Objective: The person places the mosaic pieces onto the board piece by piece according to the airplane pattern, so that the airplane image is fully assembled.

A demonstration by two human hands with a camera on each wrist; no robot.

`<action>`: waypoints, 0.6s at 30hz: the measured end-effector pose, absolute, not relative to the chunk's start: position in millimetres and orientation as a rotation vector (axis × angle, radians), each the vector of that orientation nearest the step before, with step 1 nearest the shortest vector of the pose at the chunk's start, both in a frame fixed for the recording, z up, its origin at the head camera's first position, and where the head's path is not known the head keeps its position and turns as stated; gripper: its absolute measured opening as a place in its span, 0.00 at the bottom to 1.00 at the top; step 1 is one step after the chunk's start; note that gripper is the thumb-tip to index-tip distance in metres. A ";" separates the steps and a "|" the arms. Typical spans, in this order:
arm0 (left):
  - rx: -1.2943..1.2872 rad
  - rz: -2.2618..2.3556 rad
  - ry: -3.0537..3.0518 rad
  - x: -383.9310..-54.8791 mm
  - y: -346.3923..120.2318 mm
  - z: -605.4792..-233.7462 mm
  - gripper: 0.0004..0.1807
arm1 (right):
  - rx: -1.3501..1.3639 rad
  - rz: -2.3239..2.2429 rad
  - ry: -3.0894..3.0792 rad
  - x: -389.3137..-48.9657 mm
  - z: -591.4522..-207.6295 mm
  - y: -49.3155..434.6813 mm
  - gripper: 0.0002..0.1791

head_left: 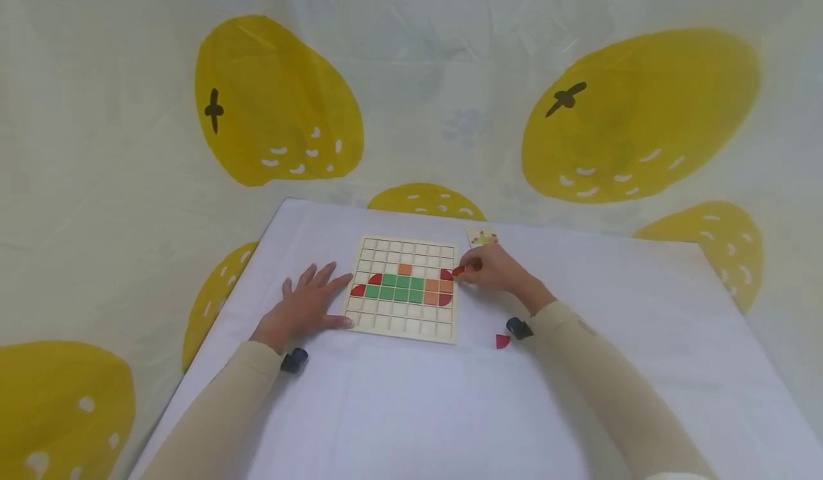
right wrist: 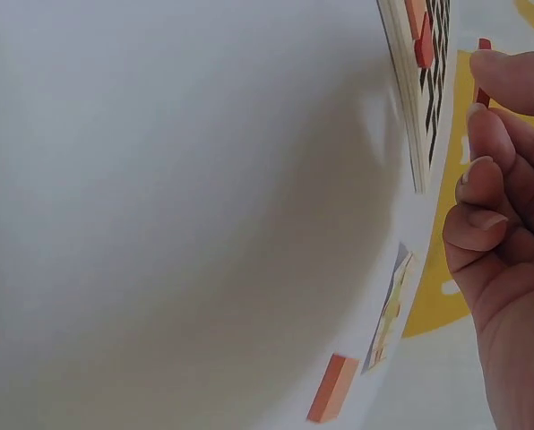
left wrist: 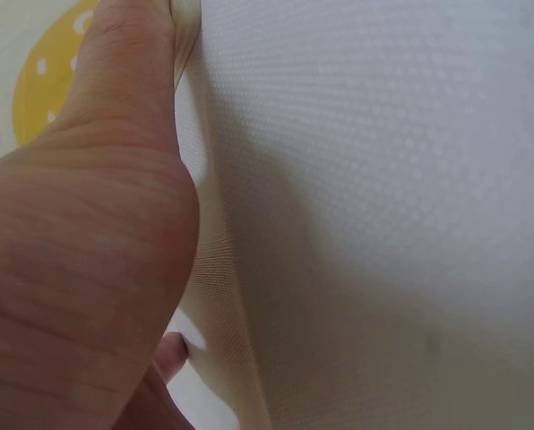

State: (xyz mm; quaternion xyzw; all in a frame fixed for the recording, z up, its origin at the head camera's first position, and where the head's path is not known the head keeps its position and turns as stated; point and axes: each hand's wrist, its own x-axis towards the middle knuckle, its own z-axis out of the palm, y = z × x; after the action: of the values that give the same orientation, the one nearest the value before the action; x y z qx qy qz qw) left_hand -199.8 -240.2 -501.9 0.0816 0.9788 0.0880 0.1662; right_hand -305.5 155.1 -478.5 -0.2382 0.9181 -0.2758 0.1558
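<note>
A light wooden grid board lies on the table, with green squares, several orange squares and red quarter-round pieces in its cells. My left hand rests spread at the board's left edge, its thumb and fingertips right at the rim. Over by the right edge, my right hand pinches another red piece between thumb and index finger, close to the red quarter-round in the board. The remaining right fingers are curled in the right wrist view. The left wrist view shows mostly palm and white cloth.
A loose red quarter-round lies on the white table near the right wrist. Behind the right hand is a small picture card. The right wrist view also shows an orange block beside that card. A fruit-patterned cloth hangs behind.
</note>
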 end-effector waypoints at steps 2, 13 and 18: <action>0.224 0.247 2.780 -200.1 -240.4 -502.2 0.56 | -0.714 -0.795 2.628 -307.2 -477.5 151.2 0.12; 0.232 0.264 2.798 -199.9 -240.6 -505.9 0.56 | -0.634 -0.757 2.597 -315.0 -470.6 124.3 0.12; 0.234 0.262 2.807 -199.6 -241.8 -505.8 0.56 | -0.595 -0.766 2.583 -318.2 -467.6 111.0 0.16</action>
State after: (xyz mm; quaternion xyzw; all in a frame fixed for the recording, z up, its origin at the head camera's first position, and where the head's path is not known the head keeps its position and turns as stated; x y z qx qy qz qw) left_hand -199.6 -241.8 -505.8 0.0818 0.9801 0.0913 0.1558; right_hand -318.2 111.0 -467.6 -0.2116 0.9191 -0.2724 0.1903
